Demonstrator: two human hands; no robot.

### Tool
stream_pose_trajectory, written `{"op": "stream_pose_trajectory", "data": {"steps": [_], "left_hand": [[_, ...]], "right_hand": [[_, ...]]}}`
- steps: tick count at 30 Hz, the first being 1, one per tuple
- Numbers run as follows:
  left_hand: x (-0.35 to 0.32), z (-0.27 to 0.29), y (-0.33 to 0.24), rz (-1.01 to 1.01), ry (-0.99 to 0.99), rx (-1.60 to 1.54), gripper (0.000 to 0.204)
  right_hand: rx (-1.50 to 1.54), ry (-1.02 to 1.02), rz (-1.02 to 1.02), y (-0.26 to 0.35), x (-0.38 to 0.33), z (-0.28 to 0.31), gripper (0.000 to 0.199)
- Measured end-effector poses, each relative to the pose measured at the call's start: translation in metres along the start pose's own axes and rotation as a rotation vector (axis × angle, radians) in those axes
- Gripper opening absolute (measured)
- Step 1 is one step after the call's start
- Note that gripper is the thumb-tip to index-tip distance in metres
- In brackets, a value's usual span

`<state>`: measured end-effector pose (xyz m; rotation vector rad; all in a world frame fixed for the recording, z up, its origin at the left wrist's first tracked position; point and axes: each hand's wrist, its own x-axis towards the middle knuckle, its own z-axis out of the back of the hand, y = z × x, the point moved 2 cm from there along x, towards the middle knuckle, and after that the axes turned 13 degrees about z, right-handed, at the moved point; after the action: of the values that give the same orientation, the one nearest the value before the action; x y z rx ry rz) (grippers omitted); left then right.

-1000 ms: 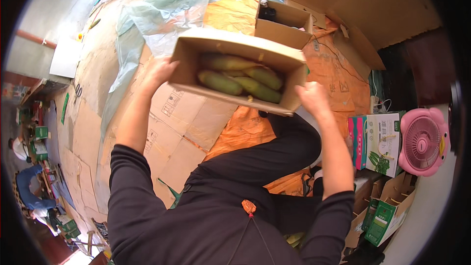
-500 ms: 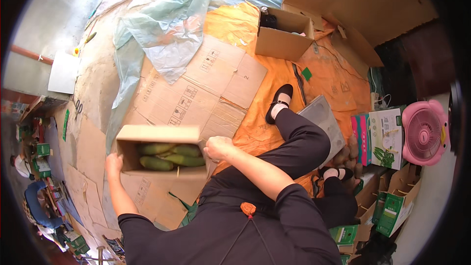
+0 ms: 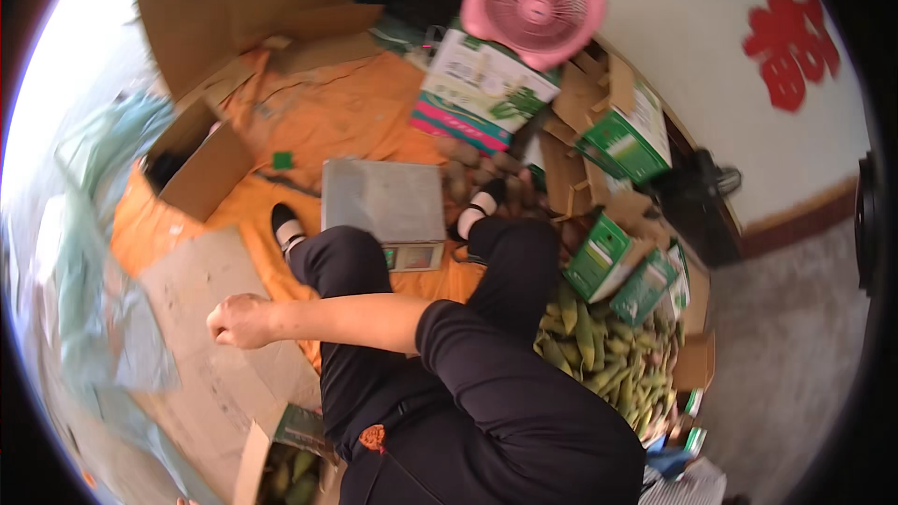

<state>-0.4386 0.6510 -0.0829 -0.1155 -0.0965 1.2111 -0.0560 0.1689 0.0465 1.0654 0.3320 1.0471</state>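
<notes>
The open cardboard box of long green gourd-like vegetables stands at the lower edge, left of my legs, partly cut off by the frame. One of its flaps, dark green, is folded outward. Stretched across my lap to the left, my right arm ends in my right hand, its fingers curled into a fist with nothing visible in them. It hovers over the flattened cardboard, apart from the box. Of my left hand only fingertips show at the bottom edge, left of the box; its grip is hidden.
Between my feet sits a flat grey scale. Brown tubers lie beyond it. To the right are a large pile of green vegetables and green-and-white cartons. A pink fan tops a white carton. Plastic sheeting lies left.
My view has swung to the right, bringing the vegetable pile and wall into sight. My right hand has come off the box's edge; the box now sits low in view.
</notes>
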Motion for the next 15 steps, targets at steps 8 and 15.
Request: {"op": "stream_pose_trajectory", "data": {"steps": [8,15], "left_hand": [[-0.106,0.034,-0.326,-0.53,0.081,0.003,0.031],[-0.169,-0.022,-0.424,-0.775,0.308,0.091,0.033]], "right_hand": [[-0.06,-0.373,-0.042,0.008,-0.076,0.138,0.012],[-0.256,-0.737,-0.207,0.015,-0.225,0.242,0.012]]}}
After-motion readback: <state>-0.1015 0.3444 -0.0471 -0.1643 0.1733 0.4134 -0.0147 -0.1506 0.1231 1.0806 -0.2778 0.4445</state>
